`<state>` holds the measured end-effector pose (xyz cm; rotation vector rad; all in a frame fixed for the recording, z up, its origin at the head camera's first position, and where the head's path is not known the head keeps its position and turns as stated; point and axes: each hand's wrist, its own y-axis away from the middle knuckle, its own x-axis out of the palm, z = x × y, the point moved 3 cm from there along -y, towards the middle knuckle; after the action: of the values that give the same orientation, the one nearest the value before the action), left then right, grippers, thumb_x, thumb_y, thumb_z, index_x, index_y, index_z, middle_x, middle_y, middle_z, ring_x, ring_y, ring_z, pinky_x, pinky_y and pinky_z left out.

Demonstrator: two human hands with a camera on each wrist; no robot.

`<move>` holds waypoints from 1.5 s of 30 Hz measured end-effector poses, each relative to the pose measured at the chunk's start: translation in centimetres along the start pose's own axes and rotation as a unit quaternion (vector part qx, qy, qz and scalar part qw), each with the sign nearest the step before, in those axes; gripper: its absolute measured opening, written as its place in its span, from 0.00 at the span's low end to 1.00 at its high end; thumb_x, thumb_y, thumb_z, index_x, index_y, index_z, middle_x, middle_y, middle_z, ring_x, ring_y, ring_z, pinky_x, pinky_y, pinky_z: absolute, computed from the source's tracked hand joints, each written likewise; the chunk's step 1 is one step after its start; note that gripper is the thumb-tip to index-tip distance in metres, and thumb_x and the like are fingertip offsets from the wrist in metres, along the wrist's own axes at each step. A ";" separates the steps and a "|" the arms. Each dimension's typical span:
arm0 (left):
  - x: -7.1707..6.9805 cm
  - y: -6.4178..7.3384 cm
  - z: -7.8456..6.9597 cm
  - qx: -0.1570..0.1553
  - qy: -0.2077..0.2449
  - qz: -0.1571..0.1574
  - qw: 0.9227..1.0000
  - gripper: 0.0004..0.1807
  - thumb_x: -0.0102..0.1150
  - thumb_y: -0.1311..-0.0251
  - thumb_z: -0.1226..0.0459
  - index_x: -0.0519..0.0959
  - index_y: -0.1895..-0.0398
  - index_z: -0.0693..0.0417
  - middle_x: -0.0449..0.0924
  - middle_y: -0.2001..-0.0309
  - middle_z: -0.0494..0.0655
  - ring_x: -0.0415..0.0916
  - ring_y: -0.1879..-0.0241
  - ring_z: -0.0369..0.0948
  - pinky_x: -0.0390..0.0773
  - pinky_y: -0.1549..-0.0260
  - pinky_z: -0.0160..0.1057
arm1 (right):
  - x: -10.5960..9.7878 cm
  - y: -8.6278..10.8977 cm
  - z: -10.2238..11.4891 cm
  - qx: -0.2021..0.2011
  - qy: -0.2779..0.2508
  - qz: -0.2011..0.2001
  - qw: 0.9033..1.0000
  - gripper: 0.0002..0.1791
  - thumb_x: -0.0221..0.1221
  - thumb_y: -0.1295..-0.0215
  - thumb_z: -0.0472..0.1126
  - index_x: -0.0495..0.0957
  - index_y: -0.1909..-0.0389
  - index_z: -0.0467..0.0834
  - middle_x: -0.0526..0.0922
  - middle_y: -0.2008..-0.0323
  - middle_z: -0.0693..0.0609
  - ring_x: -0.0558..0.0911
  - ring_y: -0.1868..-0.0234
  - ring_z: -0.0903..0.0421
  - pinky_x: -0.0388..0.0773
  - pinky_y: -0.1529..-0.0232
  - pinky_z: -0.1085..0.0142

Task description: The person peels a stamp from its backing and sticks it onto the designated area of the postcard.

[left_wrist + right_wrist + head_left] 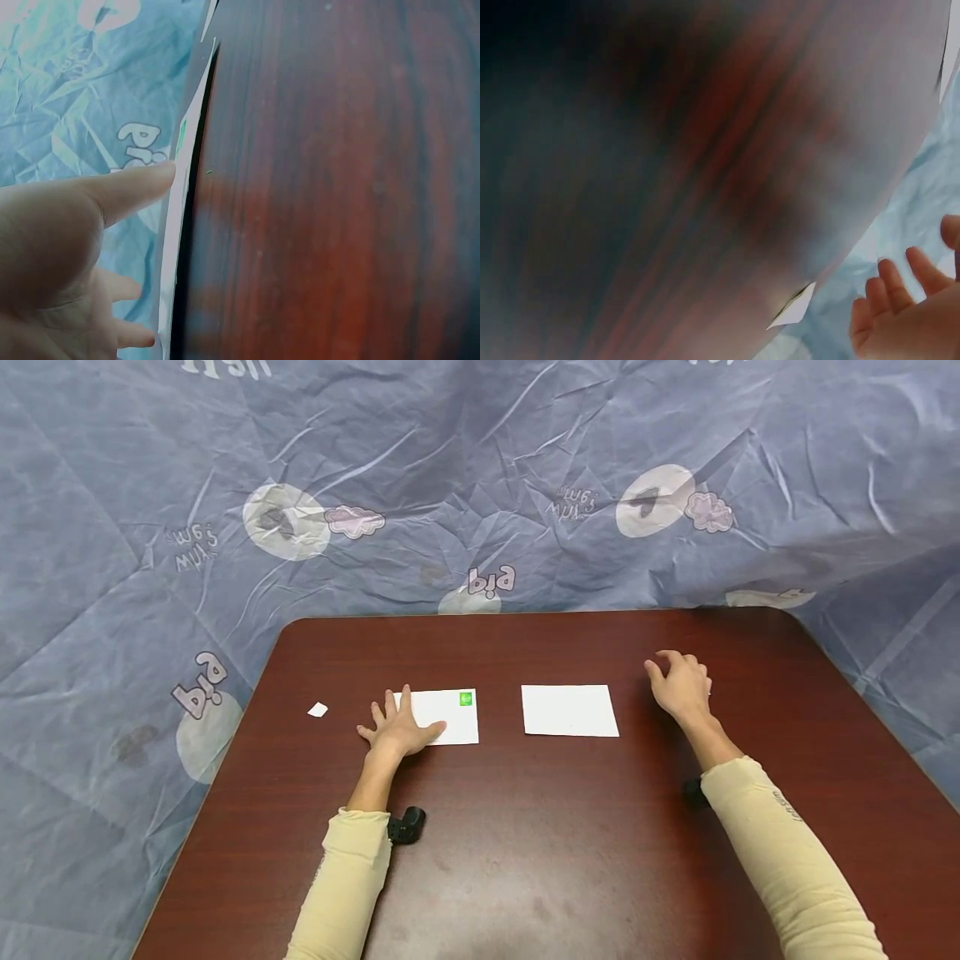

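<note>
My left hand [396, 731], fingers spread, lies over the left part of a white paper rectangle [453, 722] with a green stamp-like square [466, 699] in its upper right corner. The left wrist view has the thumb tip at the edge of that white paper [178, 202]. To its right lies a plain white paper rectangle [570, 710]. Further right, my right hand [681, 687] hovers with loosely bent fingers and holds nothing. A small white paper piece [793, 307] lies on the table near it, almost wholly hidden behind the hand in the head view.
Left of my left hand is another small white paper piece [318, 709]. Everything lies on a dark red-brown wooden table [510, 827] with rounded far corners. A wrinkled blue-grey printed cloth [450, 468] hangs behind it and at both sides.
</note>
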<state>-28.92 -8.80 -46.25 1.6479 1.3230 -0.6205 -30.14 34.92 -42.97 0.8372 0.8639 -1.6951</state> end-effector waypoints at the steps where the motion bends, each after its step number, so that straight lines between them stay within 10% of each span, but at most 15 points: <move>1: -0.1 0.0 -0.1 -0.001 0.006 0.003 1.000 0.56 0.55 0.41 0.38 0.35 0.22 0.48 0.28 0.24 0.60 0.25 0.28 0.63 0.32 0.41 0.74 | -0.2 0.0 -0.4 0.012 0.008 0.002 1.000 0.26 0.47 0.26 0.48 0.67 0.38 0.31 0.65 0.43 0.25 0.62 0.44 0.26 0.57 0.47 0.36; 12: -0.8 0.9 -0.5 0.002 0.015 0.002 1.000 0.53 0.56 0.38 0.42 0.35 0.22 0.50 0.28 0.24 0.61 0.25 0.28 0.63 0.32 0.40 0.72 | -2.3 0.3 -6.3 0.174 0.018 0.055 0.983 0.29 0.46 0.28 0.48 0.61 0.36 0.29 0.59 0.43 0.22 0.60 0.41 0.24 0.64 0.45 0.38; 26: -0.8 0.7 -0.6 0.006 0.019 -0.005 1.000 0.51 0.56 0.37 0.44 0.38 0.22 0.52 0.29 0.25 0.63 0.25 0.28 0.63 0.32 0.40 0.73 | -2.9 0.5 -8.1 0.152 0.012 0.048 0.987 0.18 0.54 0.32 0.45 0.73 0.55 0.31 0.65 0.54 0.26 0.63 0.49 0.27 0.64 0.54 0.42; 31: -1.3 0.8 -1.1 0.022 0.037 -0.055 0.998 0.50 0.58 0.38 0.47 0.42 0.23 0.55 0.28 0.25 0.63 0.22 0.28 0.61 0.35 0.38 0.71 | -3.3 0.6 -7.8 0.143 0.005 0.031 0.989 0.18 0.54 0.31 0.47 0.75 0.58 0.33 0.75 0.61 0.34 0.70 0.58 0.35 0.69 0.65 0.50; 39: -1.7 2.3 -4.5 0.124 0.096 -0.192 0.969 0.41 0.63 0.39 0.54 0.57 0.27 0.55 0.49 0.27 0.63 0.39 0.28 0.60 0.46 0.36 0.65 | -4.3 1.0 -1.6 0.044 -0.046 -0.040 0.997 0.17 0.58 0.32 0.46 0.78 0.62 0.33 0.80 0.68 0.39 0.73 0.66 0.46 0.66 0.69 0.60; 45: -0.6 5.2 -8.5 0.238 0.178 -0.198 0.934 0.24 0.61 0.37 0.58 0.75 0.39 0.56 0.79 0.45 0.53 0.73 0.44 0.52 0.72 0.51 0.54 | -3.4 3.0 4.7 -0.037 -0.094 -0.018 0.995 0.16 0.60 0.33 0.47 0.79 0.64 0.36 0.79 0.72 0.45 0.71 0.72 0.56 0.66 0.73 0.65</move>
<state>-25.49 -1.72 -40.06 1.9578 1.9087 -0.9733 -27.02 31.83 -38.17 0.6048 0.8108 -1.7310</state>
